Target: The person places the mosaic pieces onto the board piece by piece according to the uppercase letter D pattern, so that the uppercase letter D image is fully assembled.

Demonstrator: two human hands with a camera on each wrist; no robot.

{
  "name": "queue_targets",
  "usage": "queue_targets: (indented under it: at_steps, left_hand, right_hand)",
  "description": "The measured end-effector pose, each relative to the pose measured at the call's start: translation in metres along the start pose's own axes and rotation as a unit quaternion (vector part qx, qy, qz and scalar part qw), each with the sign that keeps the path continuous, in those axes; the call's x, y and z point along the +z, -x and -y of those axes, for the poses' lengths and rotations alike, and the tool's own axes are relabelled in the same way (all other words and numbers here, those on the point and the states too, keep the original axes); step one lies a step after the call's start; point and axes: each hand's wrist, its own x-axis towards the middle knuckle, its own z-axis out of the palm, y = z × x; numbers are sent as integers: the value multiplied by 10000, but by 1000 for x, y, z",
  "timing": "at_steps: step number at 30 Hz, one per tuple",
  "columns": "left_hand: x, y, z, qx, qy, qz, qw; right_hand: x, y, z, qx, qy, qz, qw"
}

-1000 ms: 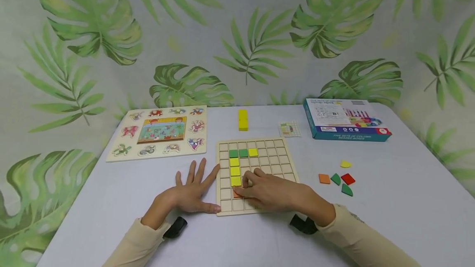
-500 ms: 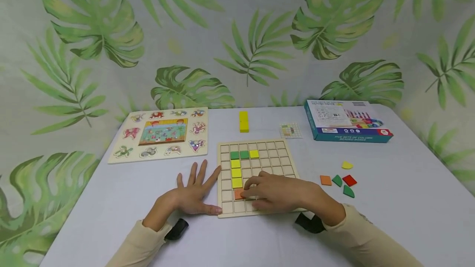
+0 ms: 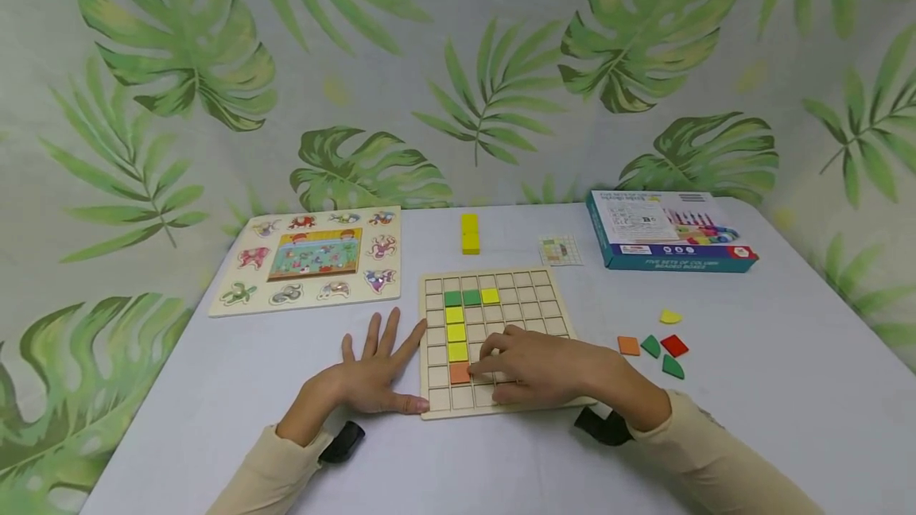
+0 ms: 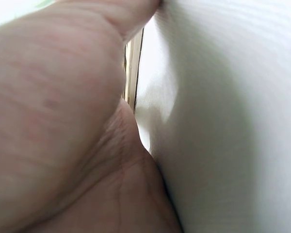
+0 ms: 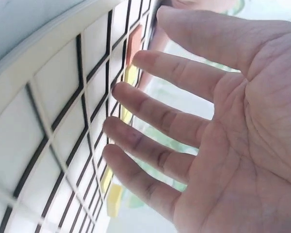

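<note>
1. Resting flat on the white table, the left hand is seen with its fingers straight and spread; nothing is held by it. Its thumb and forefinger are placed against the left edge of the wooden grid board.
2. The right hand is laid palm down over the near right part of the grid board. Its fingers are shown loosely extended in the right wrist view, and no piece is gripped. The fingertips are positioned at the right edge of the orange tile.
3. The orange tile is seated in a cell of the board's second column from the left, directly below a column of three yellow tiles.
4. Above that column, two green tiles and one further yellow tile are set side by side in one row.
5. In the left wrist view, only the palm, the table surface and a thin strip of the board edge can be made out.
6. A group of loose pieces in orange, green, red and yellow is found on the table to the right of the board, well apart from it.
7. A yellow block, a small pattern card and a teal box are located beyond the board; an animal peg puzzle is placed at far left.
</note>
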Motion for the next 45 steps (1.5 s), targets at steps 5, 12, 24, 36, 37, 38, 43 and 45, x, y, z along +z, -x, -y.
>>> queue_targets:
  at_steps: [5, 12, 24, 36, 37, 38, 43, 45]
  left_hand:
    - [3, 2, -1, 8, 63, -110, 9999]
    - [0, 4, -4, 56, 24, -117, 9999]
    - [-4, 4, -4, 47, 66, -118, 9999]
    - [1, 0, 2, 298, 261, -134, 9991]
    - [3, -1, 4, 324, 278, -149, 9990]
    - [4, -2, 6, 343, 286, -171, 9989]
    - [9, -6, 12, 376, 286, -236, 9986]
    - [9, -6, 12, 432, 303, -261, 9983]
  right_hand:
    - [1, 13, -10, 249, -22, -115, 9996]
    - [-1, 56, -36, 520, -219, -653, 9963]
    - [-5, 93, -70, 1126, -266, -1028, 9879]
    - [2, 100, -100, 1568, -492, -711, 9838]
    - [2, 100, -102, 1617, -557, -687, 9829]
    - [2, 100, -104, 1673, -619, -656, 9818]
    - [1, 103, -109, 1849, -877, -530, 9774]
    - [0, 105, -112, 1939, -996, -482, 9748]
